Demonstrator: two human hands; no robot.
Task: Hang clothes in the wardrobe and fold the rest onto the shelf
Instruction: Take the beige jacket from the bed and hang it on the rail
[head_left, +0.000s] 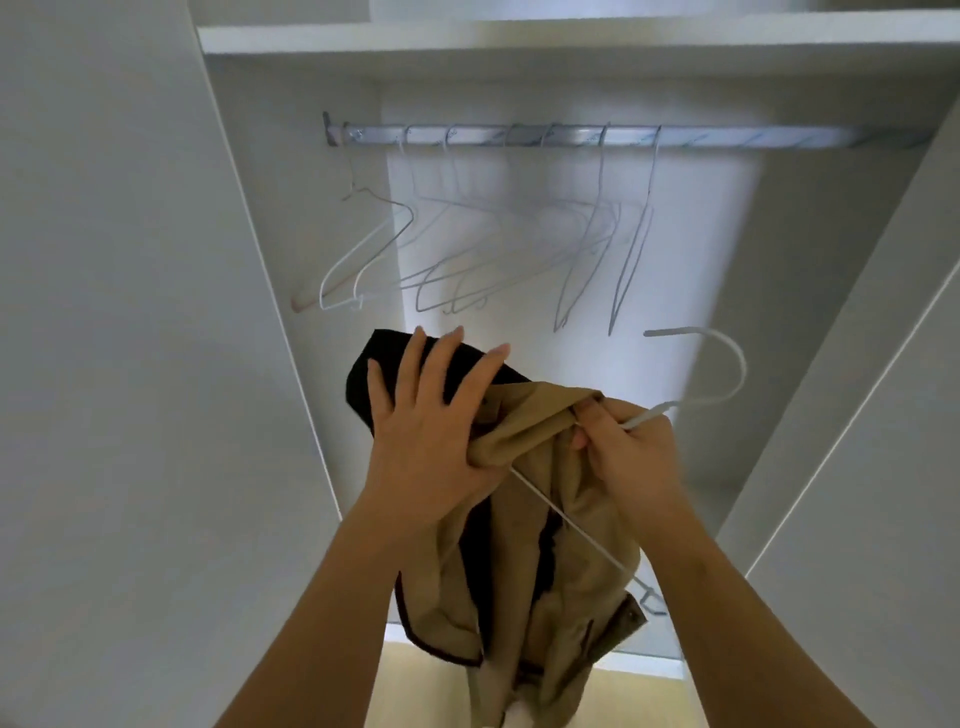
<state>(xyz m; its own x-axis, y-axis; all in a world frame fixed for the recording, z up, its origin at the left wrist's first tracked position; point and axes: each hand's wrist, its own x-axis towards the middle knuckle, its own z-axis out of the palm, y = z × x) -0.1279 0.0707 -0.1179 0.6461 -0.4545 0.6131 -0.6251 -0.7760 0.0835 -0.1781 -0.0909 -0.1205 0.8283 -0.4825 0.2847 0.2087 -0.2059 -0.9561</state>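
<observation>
Left hand (431, 436) fingers spread flat on tan jacket (514, 571); right hand (628, 457) pinches white hanger (644, 415) neck at collar.

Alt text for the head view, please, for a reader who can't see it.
A person's right hand pinches a white hanger at the neck of a tan garment with dark lining, while the left hand lies flat with spread fingers on the fabric. Behind is an open white wardrobe, its rail carrying several empty hangers.
</observation>
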